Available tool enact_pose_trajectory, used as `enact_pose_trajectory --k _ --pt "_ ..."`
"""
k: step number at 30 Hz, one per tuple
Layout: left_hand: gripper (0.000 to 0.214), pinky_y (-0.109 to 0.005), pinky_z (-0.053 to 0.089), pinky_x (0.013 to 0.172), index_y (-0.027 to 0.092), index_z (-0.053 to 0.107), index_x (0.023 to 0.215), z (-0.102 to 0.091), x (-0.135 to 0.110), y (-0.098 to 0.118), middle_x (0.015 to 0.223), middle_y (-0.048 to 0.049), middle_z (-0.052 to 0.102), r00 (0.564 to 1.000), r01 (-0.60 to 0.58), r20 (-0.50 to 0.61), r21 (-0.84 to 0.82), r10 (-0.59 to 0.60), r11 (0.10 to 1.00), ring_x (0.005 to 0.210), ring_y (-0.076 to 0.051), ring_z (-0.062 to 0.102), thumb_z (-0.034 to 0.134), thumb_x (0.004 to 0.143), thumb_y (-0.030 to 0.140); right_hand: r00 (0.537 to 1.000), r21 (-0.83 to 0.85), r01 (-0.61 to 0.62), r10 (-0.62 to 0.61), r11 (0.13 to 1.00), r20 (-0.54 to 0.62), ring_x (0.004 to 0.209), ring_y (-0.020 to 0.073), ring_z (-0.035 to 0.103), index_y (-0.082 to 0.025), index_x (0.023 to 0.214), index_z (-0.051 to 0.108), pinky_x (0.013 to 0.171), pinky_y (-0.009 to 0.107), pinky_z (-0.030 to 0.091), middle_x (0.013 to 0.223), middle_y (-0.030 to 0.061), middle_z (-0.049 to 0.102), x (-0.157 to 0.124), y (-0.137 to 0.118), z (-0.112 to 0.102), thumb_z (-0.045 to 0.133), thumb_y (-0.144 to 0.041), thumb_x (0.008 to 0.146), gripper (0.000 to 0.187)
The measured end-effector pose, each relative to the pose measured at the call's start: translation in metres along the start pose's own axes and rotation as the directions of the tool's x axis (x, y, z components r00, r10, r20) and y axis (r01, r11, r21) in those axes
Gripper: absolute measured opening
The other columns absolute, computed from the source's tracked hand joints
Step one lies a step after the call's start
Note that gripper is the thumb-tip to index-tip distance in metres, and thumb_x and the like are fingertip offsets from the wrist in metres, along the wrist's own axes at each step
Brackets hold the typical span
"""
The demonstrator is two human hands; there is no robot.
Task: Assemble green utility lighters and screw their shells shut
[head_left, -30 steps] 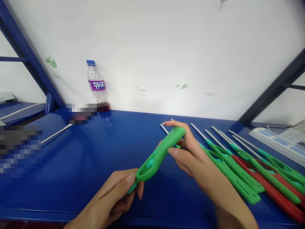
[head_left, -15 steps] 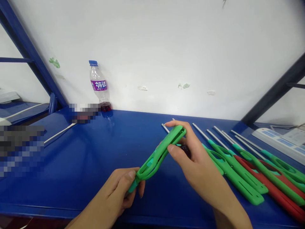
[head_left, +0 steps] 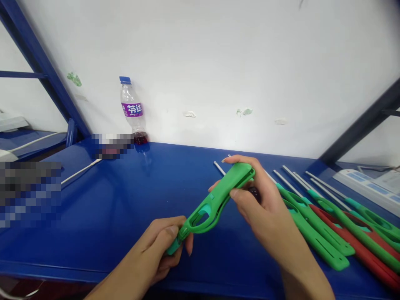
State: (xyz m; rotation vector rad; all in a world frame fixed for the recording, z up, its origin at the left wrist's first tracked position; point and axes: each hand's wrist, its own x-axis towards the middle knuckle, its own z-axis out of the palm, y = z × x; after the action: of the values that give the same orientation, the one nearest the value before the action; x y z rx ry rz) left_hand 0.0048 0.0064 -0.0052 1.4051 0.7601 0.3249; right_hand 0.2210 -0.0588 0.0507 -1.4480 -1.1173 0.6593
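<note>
A green utility lighter (head_left: 215, 204) with a teal trigger is held tilted above the blue table, its handle end up to the right. My left hand (head_left: 162, 246) is closed round the teal collar at its lower end, and the metal tube is hidden. My right hand (head_left: 262, 204) grips the upper handle, thumb on the near edge and fingers behind. Along that edge the two handle halves show a gap. A dark rounded thing (head_left: 254, 193) shows in my right palm; its kind is unclear. Right of my hands lie several green lighters (head_left: 325, 246) and red lighters (head_left: 371, 262), metal tubes pointing away.
The blue table (head_left: 125, 200) meets a white wall at the back. A drink bottle (head_left: 133, 110) with a little dark liquid stands against it. A white cable (head_left: 81, 171) runs near blurred items at left. A white power strip (head_left: 368, 187) lies at far right.
The lighter has rolled in my hands, so its broad side and trigger opening face me more. My right hand has moved slightly right with the handle end.
</note>
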Motion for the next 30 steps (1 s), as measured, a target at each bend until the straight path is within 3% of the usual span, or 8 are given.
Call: enact_pose_trajectory --k 4,8,18,24,27,30 --pt "0.035 -0.026 0.013 0.044 0.019 0.063 0.102 -0.002 0.0 0.0 0.064 0.0102 0.032 0.999 -0.032 0.004 -0.016 0.032 0.999 0.047 -0.009 0.012 0.037 0.108 0.042 0.997 0.045 -0.078 0.078 0.996 -0.012 0.054 0.0122 0.037 -0.036 0.132 0.058 0.048 0.023 0.034 0.075 -0.0072 0.059 0.003 0.0 0.001 0.057 -0.02 0.094 0.042" --pt "0.028 -0.026 0.009 0.045 0.02 0.061 0.097 -0.001 0.003 -0.003 0.062 0.0113 0.028 1.0 -0.016 0.008 -0.008 0.016 1.0 0.048 -0.009 0.009 0.043 0.104 0.041 0.994 0.029 -0.104 0.105 0.994 -0.03 0.052 0.0123 0.032 -0.035 0.131 0.059 0.046 0.024 0.031 0.067 -0.0095 0.041 0.005 0.003 0.001 0.058 -0.022 0.094 0.039" --pt "0.037 -0.025 0.01 0.045 0.02 0.062 0.092 0.004 0.003 0.015 0.062 0.0098 0.03 1.0 0.003 0.02 -0.034 -0.002 0.999 0.05 -0.01 0.013 0.051 0.103 0.053 0.993 -0.014 -0.108 0.107 0.994 -0.055 0.051 0.0128 0.035 -0.034 0.13 0.059 0.047 0.024 0.029 0.062 -0.0106 0.035 0.006 0.005 -0.003 0.058 -0.024 0.095 0.037" --pt "0.049 -0.024 0.011 0.046 0.02 0.063 0.097 0.003 0.007 -0.005 0.068 0.0075 0.036 0.992 0.045 -0.115 -0.053 -0.051 0.998 0.055 -0.011 0.016 0.053 0.101 0.068 0.993 -0.004 -0.11 0.11 0.994 -0.043 0.052 0.0126 0.035 -0.032 0.131 0.058 0.048 0.024 0.027 0.062 -0.011 0.033 0.006 0.005 -0.004 0.058 -0.024 0.097 0.036" --pt "0.051 -0.024 0.01 0.046 0.021 0.063 0.096 0.002 0.007 -0.01 0.065 0.0095 0.03 0.992 0.06 -0.108 -0.044 -0.064 0.997 0.054 -0.011 0.011 0.05 0.104 0.069 0.994 -0.007 -0.106 0.106 0.994 -0.041 0.052 0.0126 0.035 -0.032 0.131 0.058 0.048 0.024 0.027 0.062 -0.011 0.033 0.006 0.004 -0.004 0.058 -0.024 0.097 0.035" --pt "0.056 -0.023 0.018 0.048 0.021 0.067 0.097 0.004 0.005 -0.005 0.069 0.0076 0.034 0.993 0.067 -0.094 -0.046 -0.071 0.997 0.057 -0.011 0.016 0.054 0.099 0.076 0.993 -0.012 -0.112 0.112 0.994 -0.037 0.052 0.0124 0.034 -0.032 0.131 0.058 0.048 0.024 0.027 0.062 -0.0112 0.033 0.006 0.004 -0.003 0.058 -0.024 0.097 0.035"
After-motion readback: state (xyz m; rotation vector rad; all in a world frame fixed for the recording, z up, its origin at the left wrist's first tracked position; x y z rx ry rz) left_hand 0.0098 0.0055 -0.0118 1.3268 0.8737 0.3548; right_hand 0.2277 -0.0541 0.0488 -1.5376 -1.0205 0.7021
